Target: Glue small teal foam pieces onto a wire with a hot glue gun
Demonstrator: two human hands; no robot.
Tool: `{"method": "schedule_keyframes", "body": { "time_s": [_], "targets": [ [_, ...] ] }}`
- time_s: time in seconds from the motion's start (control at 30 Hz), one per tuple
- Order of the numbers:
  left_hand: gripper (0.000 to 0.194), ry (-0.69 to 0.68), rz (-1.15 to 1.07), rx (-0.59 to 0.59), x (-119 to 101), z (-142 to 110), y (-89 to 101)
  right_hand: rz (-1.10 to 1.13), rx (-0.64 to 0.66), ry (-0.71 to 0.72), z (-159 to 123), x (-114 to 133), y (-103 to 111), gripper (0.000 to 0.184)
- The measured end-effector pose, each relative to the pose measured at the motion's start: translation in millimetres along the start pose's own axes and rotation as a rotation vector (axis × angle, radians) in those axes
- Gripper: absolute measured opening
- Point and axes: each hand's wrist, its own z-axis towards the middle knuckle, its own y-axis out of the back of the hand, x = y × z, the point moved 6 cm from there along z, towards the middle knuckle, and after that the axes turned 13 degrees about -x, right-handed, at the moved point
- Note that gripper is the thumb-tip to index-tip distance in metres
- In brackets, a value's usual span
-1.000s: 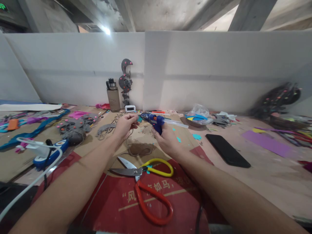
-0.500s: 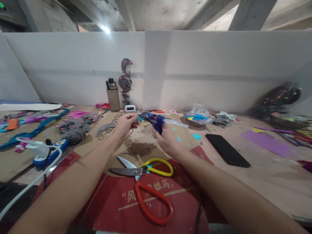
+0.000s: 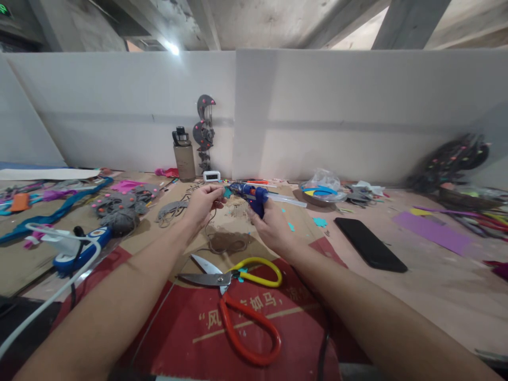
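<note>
In my right hand point(image 3: 270, 221) is a blue hot glue gun point(image 3: 257, 197), its nozzle toward the left and a clear glue stick point(image 3: 288, 200) poking out of its back. My left hand point(image 3: 205, 203) pinches a small teal piece point(image 3: 227, 192) close to the nozzle; whether the two touch I cannot tell. A thin grey cord point(image 3: 228, 248) hangs from near my left fingers and loops on the cardboard point(image 3: 293, 211). Closer to me lie spread scissors point(image 3: 254, 317) with one red and one yellow handle.
A black phone point(image 3: 370, 244) and purple sheet point(image 3: 432, 233) lie to the right, near a bowl point(image 3: 323, 198) of scraps. On the left are a blue power strip point(image 3: 83, 251), grey yarn ball point(image 3: 124, 223) and white cable point(image 3: 93, 259). A bottle point(image 3: 184, 159) stands behind.
</note>
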Motion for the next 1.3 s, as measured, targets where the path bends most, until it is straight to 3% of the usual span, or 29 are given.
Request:
{"method": "schedule_keyframes", "body": {
  "time_s": [1.3],
  "targets": [
    [0.026, -0.004, -0.038, -0.012, -3.8, 0.7, 0.6, 0.010, -0.005, 0.008, -1.4, -0.5, -0.7, 0.029]
  ]
}}
